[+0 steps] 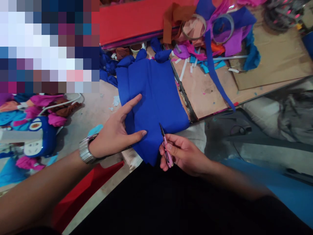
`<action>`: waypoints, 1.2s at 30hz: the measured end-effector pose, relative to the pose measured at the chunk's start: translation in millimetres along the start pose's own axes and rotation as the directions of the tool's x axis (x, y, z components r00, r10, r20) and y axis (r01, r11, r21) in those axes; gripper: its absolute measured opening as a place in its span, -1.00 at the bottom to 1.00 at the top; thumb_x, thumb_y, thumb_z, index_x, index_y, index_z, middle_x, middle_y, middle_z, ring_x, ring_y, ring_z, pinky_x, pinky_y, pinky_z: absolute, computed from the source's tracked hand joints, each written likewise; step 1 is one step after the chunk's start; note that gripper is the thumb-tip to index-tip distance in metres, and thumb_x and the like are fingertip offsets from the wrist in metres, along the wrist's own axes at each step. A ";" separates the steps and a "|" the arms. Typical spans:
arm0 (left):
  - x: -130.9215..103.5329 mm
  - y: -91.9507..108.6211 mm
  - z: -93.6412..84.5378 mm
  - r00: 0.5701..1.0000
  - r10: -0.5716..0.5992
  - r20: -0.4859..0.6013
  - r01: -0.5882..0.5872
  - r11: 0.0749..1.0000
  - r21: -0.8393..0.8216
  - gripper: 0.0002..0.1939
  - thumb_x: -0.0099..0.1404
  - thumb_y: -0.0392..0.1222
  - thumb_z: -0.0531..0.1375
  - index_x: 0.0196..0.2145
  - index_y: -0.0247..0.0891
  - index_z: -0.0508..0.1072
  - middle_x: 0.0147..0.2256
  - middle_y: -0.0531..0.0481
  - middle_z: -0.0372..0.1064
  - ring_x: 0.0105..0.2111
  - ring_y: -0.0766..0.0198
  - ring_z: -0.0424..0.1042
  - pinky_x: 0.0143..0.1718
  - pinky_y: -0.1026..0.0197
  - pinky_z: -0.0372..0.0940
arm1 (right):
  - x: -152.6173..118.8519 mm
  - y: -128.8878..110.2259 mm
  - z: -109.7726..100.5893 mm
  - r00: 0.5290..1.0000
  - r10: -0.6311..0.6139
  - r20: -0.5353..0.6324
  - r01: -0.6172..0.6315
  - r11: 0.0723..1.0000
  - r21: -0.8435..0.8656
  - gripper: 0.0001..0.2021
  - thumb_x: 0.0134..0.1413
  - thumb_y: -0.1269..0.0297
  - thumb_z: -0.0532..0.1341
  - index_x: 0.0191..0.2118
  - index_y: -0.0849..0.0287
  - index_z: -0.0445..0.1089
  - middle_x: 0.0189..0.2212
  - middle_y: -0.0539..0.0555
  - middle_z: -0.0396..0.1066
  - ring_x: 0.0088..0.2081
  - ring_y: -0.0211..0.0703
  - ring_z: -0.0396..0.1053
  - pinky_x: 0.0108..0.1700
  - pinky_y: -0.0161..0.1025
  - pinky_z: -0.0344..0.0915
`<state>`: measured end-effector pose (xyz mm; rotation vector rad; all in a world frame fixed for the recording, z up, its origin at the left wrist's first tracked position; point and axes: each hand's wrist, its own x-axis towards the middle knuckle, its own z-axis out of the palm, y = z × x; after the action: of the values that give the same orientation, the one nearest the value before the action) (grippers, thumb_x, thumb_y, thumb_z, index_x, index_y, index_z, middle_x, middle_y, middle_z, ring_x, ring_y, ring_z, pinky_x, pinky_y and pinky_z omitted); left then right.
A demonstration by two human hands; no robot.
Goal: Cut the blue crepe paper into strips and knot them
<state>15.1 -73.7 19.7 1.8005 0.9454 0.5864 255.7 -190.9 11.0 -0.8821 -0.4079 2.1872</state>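
A folded piece of blue fabric (156,94) lies over the front edge of the work table, its near corner hanging down. My left hand (117,127), with a metal watch (86,150) at the wrist, is at the fabric's left side. Its thumb and forefinger are spread wide over the cloth, and the other fingers are partly hidden. In my right hand (178,151) is a pair of thread snips (166,148) with pink handles and dark blades. The blades point up and away from me, over the lower part of the fabric. They look closed together.
Bunched blue cloth (107,67) lies behind the fabric. Tape rolls (223,28) and coloured scraps are heaped at the back right, near flat cardboard (269,65). A red stack (137,19) is at the back. On the left are a blue-and-white power strip (40,138) and more scraps.
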 end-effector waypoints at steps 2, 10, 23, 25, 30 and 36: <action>-0.1 0.4 0.2 1.000 0.002 -0.003 -0.002 1.000 0.012 0.04 0.18 0.11 0.48 0.49 0.05 0.10 0.50 -0.02 0.02 0.49 -0.19 0.05 0.54 -0.35 -0.05 | -0.3 -0.3 -0.2 1.000 0.004 -0.004 -0.004 1.000 -0.003 -0.79 0.36 0.19 0.33 -0.16 0.23 0.39 -0.27 0.01 0.48 -0.41 -0.27 0.60 -0.37 -0.37 0.46; -0.1 2.9 1.0 1.000 0.005 0.004 -0.005 1.000 -0.029 0.05 0.17 0.13 0.49 0.48 0.08 0.12 0.49 0.04 0.03 0.49 -0.23 0.02 0.55 -0.36 -0.09 | -1.8 0.3 1.1 0.999 -0.011 -0.045 0.012 1.000 0.023 -0.69 0.27 0.20 0.41 -0.01 0.18 0.36 -0.25 0.01 0.51 -0.41 -0.19 0.62 -0.38 -0.29 0.52; -3.6 7.7 1.6 1.000 0.021 0.020 -0.020 1.000 -0.018 0.06 0.18 0.08 0.49 0.50 0.01 0.08 0.50 -0.07 0.01 0.49 -0.19 0.04 0.55 -0.31 -0.09 | 2.3 -4.1 5.2 0.999 -0.016 -0.030 0.017 0.998 0.058 -0.73 0.31 0.21 0.38 -0.01 0.20 0.39 -0.25 0.01 0.52 -0.37 -0.20 0.65 -0.36 -0.35 0.52; -3.7 8.0 1.5 1.000 0.011 0.023 -0.011 1.000 -0.002 0.05 0.20 0.10 0.47 0.50 0.01 0.07 0.50 -0.05 0.02 0.48 -0.21 0.05 0.55 -0.33 -0.08 | 2.2 -4.2 5.5 0.999 -0.023 -0.022 0.025 0.998 0.065 -0.74 0.32 0.21 0.37 -0.01 0.21 0.40 -0.24 0.02 0.53 -0.37 -0.19 0.65 -0.35 -0.33 0.54; -2.6 7.8 -0.6 1.000 0.022 -0.004 -0.022 0.999 0.037 0.09 0.16 0.13 0.49 0.50 0.00 0.08 0.49 -0.05 0.03 0.48 -0.17 0.06 0.55 -0.32 -0.08 | -0.9 -6.0 5.3 1.000 -0.026 -0.001 0.026 0.996 0.087 -0.76 0.33 0.19 0.36 -0.05 0.22 0.41 -0.21 0.04 0.53 -0.37 -0.20 0.65 -0.33 -0.31 0.58; -1.5 6.8 -2.1 0.999 0.049 -0.007 -0.048 0.997 0.061 0.11 0.14 0.11 0.51 0.50 -0.08 0.08 0.49 -0.10 0.03 0.48 -0.20 0.06 0.54 -0.32 -0.06 | -1.0 -6.4 4.3 0.999 -0.045 0.022 0.044 0.998 0.046 -0.80 0.38 0.20 0.31 -0.07 0.24 0.44 -0.21 0.06 0.52 -0.32 -0.18 0.66 -0.31 -0.32 0.59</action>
<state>15.0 -75.2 26.8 1.8812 0.9367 0.6018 256.5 -187.3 18.0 -0.8165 -0.3835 2.1593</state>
